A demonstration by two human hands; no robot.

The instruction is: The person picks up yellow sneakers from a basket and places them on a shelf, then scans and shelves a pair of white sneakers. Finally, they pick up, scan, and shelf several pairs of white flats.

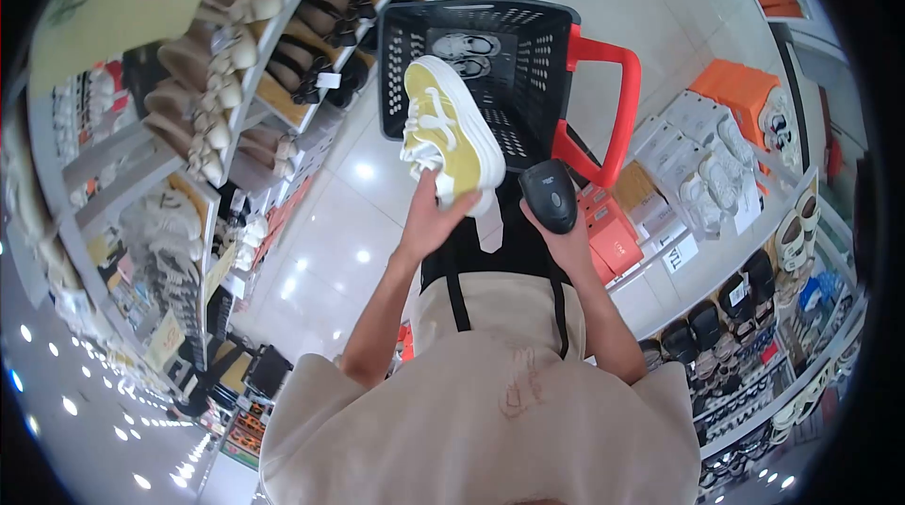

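Note:
My left hand (pixel 430 220) is closed on the heel end of a yellow sneaker (pixel 451 142) with white laces and a thick white sole, tilted with its toe up and away from me. A pale tag or strip (pixel 490 226) hangs below the heel. In my right hand (pixel 564 246) is a black handheld barcode scanner (pixel 549 198), its grip hidden by the hand and angle. Beyond both hands stands a black perforated shopping basket (pixel 479 5) with a red handle (pixel 626 109). A pair of grey-white shoes (pixel 467 54) lies inside it.
Shelves of shoes (pixel 231 81) rise on the left, with a yellow price sign (pixel 123 5) at upper left. To the right are stacked shoeboxes (pixel 674 142), orange boxes (pixel 735 95) and white sneakers (pixel 716 180). More shoe racks (pixel 745 354) curve along the lower right.

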